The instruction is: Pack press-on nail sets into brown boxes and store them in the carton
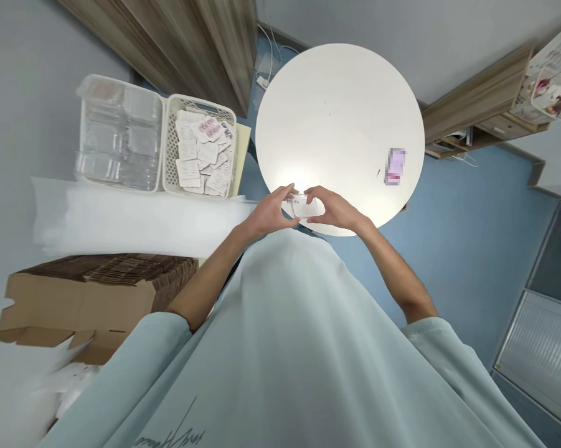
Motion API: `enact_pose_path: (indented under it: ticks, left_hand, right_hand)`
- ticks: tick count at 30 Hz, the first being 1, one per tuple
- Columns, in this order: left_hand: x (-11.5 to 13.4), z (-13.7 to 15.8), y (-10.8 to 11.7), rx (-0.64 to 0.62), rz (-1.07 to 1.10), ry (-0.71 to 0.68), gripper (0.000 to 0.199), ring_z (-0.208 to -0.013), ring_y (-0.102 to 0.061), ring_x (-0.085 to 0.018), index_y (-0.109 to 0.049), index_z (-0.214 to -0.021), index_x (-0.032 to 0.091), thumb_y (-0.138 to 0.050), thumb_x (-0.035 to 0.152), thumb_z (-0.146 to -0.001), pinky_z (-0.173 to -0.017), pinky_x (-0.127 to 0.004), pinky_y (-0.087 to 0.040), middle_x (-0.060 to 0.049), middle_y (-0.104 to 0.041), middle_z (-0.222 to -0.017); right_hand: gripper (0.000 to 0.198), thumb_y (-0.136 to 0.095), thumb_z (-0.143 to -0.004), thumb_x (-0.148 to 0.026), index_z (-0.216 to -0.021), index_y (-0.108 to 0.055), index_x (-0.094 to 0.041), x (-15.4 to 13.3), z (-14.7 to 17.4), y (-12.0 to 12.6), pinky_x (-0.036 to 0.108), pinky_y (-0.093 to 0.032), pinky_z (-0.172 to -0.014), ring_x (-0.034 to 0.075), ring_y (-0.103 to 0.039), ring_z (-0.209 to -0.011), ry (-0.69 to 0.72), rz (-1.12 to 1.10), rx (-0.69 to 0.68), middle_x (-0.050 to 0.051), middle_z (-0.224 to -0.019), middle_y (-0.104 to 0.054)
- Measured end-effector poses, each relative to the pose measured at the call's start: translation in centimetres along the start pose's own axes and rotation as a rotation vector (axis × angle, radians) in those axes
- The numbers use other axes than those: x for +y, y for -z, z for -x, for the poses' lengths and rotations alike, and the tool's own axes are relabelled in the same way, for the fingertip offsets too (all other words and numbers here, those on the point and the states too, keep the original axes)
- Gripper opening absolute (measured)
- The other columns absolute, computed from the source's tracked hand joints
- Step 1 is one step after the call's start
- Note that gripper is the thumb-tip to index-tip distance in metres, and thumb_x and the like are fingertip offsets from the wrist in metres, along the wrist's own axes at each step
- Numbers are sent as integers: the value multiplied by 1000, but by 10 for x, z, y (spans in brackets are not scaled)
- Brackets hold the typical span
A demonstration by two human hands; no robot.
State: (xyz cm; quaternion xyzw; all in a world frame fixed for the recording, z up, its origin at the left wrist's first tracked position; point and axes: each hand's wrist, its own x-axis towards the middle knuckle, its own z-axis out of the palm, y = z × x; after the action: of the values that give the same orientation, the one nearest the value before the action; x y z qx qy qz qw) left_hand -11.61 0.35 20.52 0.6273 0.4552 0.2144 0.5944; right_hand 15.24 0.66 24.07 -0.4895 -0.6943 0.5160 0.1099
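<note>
Between my two hands, at the near edge of the round white table [339, 124], is a small clear plastic box [303, 206]. My left hand [276, 210] grips its left end, thumb on the near side and fingers on the far side. On the right end, my right hand [334, 208] holds it in the same way. Something small and dark shows inside or behind the clear plastic near the left fingers; I cannot make out what. Whether the box rests on the table or is just above it, I cannot tell.
To the left, a white basket [161, 143] holds stacked clear plastic boxes [121, 134]; another basket [172, 149] holds white printed cards [205, 152]. White sheets [144, 218] and folded brown cardboard boxes [84, 302] lie nearer. A blurred-out purple item [395, 167] lies on the table's right.
</note>
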Motion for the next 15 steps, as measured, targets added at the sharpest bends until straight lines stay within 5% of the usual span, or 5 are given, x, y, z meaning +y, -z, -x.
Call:
enact_pose_path:
  ticks: [6, 9, 15]
  left_hand:
    - [18, -15, -57, 64, 301, 141, 112, -155, -64, -42, -58, -171, 24, -104, 53, -72, -138, -61, -47, -19, -60, -175]
    - [16, -20, -82, 90, 397, 246, 112, -154, -65, -44, -65, -165, 25, -109, 55, -67, -136, -62, -49, -18, -67, -166]
    - [15, -25, -102, 84, 452, 301, 112, -150, -69, -47, -76, -154, 22, -116, 50, -54, -136, -67, -49, -18, -76, -156]
  right_hand:
    - [47, -97, -81, -52, -108, -66, -30, 40, 34, 8, 57, -55, -119, 34, -69, -142, -63, -324, 94, 10, -152, -72]
    - [52, -98, -77, -59, -104, -65, -29, 52, 46, 9, 55, -54, -119, 33, -70, -142, -128, -442, 120, 11, -156, -73]
    - [58, -103, -69, -62, -100, -68, -28, 70, 62, 7, 53, -56, -118, 33, -74, -138, -180, -570, 99, 13, -152, -77]
